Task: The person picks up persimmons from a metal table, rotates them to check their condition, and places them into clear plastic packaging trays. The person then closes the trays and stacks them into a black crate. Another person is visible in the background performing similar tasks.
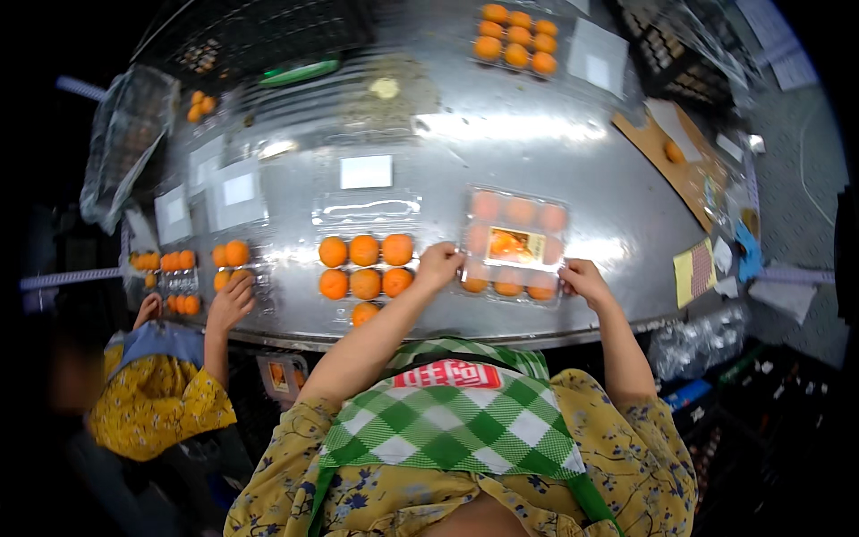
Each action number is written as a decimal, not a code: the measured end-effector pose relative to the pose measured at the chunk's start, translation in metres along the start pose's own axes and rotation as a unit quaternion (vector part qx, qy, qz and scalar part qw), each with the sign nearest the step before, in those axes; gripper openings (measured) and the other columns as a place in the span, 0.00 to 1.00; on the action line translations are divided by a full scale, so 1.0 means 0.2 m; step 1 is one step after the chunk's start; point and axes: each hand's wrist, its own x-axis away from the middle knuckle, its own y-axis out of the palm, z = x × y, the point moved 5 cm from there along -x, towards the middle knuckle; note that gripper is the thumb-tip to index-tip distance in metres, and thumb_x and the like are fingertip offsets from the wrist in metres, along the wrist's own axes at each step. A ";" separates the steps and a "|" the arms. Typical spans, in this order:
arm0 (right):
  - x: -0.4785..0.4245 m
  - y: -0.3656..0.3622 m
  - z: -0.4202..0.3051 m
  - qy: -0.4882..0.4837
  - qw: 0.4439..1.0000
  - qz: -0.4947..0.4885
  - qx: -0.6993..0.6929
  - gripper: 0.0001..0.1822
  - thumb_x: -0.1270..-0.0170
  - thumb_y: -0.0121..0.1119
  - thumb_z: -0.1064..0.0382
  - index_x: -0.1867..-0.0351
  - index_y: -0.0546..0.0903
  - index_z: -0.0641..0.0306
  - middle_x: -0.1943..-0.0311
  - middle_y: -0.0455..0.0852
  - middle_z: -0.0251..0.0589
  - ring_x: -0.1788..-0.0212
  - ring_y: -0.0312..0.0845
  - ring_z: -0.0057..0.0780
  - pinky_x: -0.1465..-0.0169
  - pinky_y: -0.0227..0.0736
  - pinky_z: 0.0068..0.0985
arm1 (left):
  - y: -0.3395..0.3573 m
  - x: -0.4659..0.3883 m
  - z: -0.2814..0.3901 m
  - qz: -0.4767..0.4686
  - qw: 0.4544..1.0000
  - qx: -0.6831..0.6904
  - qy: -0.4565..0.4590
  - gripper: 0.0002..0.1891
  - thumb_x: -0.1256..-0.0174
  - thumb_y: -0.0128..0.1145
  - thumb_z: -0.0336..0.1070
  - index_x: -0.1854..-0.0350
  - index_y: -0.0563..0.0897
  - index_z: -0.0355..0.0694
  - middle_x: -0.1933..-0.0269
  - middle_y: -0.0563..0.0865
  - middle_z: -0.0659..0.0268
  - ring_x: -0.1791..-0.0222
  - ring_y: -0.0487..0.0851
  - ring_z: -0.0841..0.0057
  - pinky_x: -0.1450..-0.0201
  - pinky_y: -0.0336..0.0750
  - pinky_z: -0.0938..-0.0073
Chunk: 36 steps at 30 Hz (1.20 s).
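Observation:
Between my hands, near the front edge of the metal table, is a clear plastic clamshell box (514, 247) of orange citrus fruit, its lid over the fruit and a picture label on top. My left hand (440, 266) grips the box's left side, and my right hand (584, 279) grips its right side near the lower corner. To the left lies another clamshell with its lid (366, 207) laid back. Two full rows of oranges (364, 250) and one more fruit below them sit in it, partly behind my left forearm. A white card (366, 172) rests beyond the lid.
A co-worker's hands (231, 302) are at other fruit boxes on the left. A filled box (517, 40) stands at the far side beside a clear lid (597, 57). Dark crates (268, 37) line the back. Cardboard (664, 168) and a yellow paper (694, 272) lie at right.

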 end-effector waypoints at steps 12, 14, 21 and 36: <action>0.00 0.01 0.00 0.013 0.999 0.012 -0.034 0.09 0.39 0.59 0.65 0.77 0.77 0.62 0.82 0.76 0.29 0.82 0.67 0.15 0.78 0.60 0.18 | -0.01 0.01 0.05 -0.003 0.998 -0.026 -0.058 0.08 0.38 0.59 0.35 0.71 0.81 0.35 0.77 0.80 0.68 0.77 0.75 0.81 0.73 0.70 0.76; 0.00 0.01 -0.01 0.008 0.999 0.019 -0.036 0.08 0.39 0.58 0.66 0.76 0.77 0.62 0.82 0.76 0.29 0.82 0.67 0.16 0.77 0.60 0.18 | -0.01 0.02 0.06 0.004 0.998 -0.037 -0.054 0.08 0.38 0.59 0.35 0.71 0.81 0.34 0.76 0.81 0.67 0.76 0.76 0.80 0.72 0.71 0.75; -0.01 0.01 0.01 0.002 0.999 0.026 -0.031 0.07 0.41 0.58 0.67 0.76 0.77 0.63 0.82 0.77 0.30 0.83 0.67 0.16 0.78 0.60 0.18 | 0.00 0.00 0.04 -0.005 0.998 -0.032 -0.053 0.09 0.38 0.59 0.35 0.71 0.81 0.34 0.75 0.82 0.66 0.75 0.77 0.80 0.70 0.72 0.74; -0.04 0.02 0.05 -0.024 0.998 0.050 -0.034 0.05 0.41 0.56 0.69 0.75 0.77 0.64 0.81 0.76 0.29 0.83 0.67 0.15 0.79 0.60 0.17 | -0.01 0.00 0.04 -0.008 0.995 -0.066 -0.071 0.09 0.41 0.60 0.38 0.68 0.82 0.35 0.69 0.85 0.55 0.66 0.84 0.64 0.62 0.76 0.64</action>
